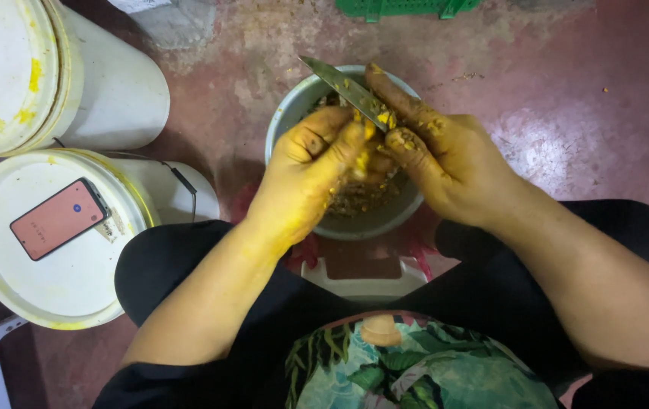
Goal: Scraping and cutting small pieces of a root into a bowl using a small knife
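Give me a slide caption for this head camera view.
Yellow-stained left hand grips a small piece while right hand works a knife over a bowl.

phone [58, 219] on lidded bucket [52, 288], left of bowl [370, 223]

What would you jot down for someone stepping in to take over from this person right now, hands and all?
Left hand: stained yellow, closed around a small yellow piece, mostly hidden, over the grey bowl.
Right hand: also stained, holds a knife, blade angled up to the left, edge against the piece.
Bowl: on the reddish floor between the knees, holding a heap of brownish scraps.
To the left: two white lidded buckets; the nearer lid carries a phone.
Done: a pile of scraps already lies in the bowl.
Left: the piece in hand is under the blade; how much more is to cut cannot be told.
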